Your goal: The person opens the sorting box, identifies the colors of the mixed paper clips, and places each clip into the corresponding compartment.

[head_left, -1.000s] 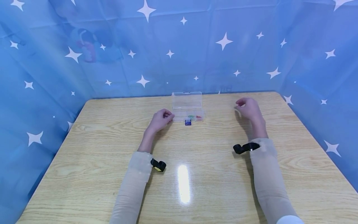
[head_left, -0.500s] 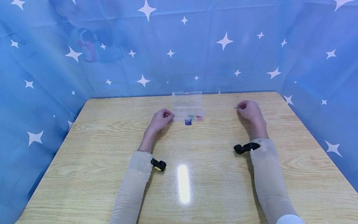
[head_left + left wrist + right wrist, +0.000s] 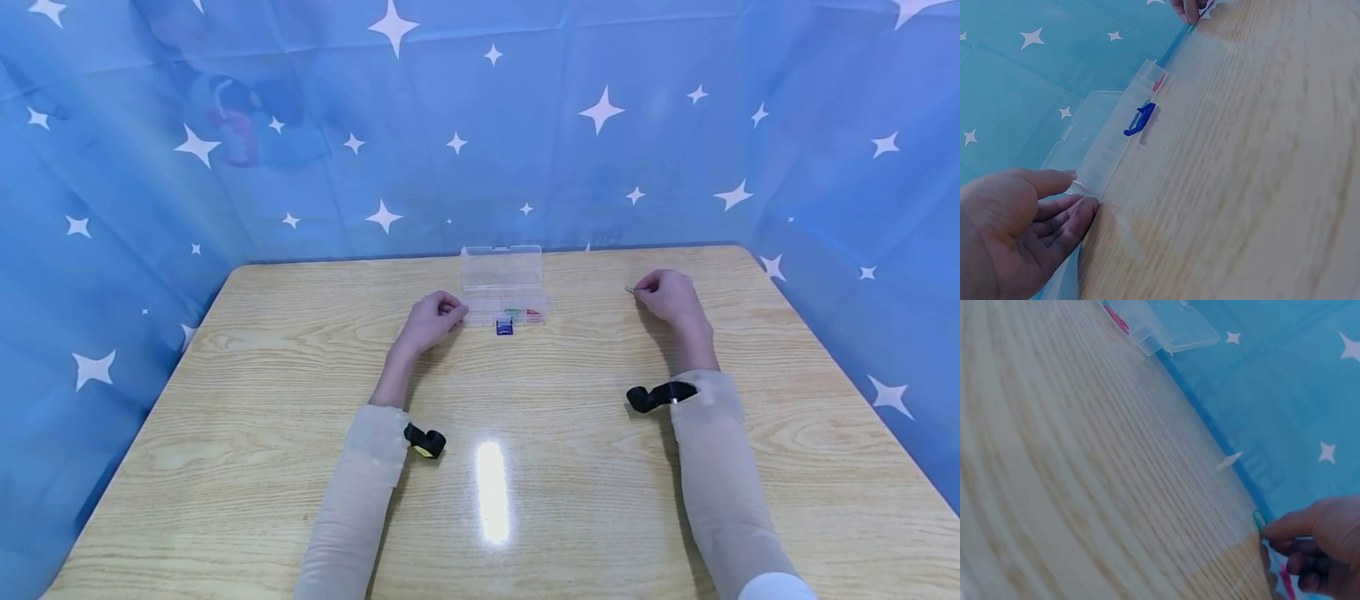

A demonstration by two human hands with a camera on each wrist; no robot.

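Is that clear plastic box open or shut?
The box is open: its lid leans up along the far edge, leaving the inside uncovered.

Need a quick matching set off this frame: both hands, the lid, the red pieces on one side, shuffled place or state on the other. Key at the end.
Column 1
1. Left hand
2. Right hand
3. Lid
4. Red pieces

Column 2
a. Pinching a green clip
b. Inside the clear box, toward its right end
c. At the left end of the clear box
d. Standing open at the back of the clear box

Pairs: 1-c, 2-a, 3-d, 4-b
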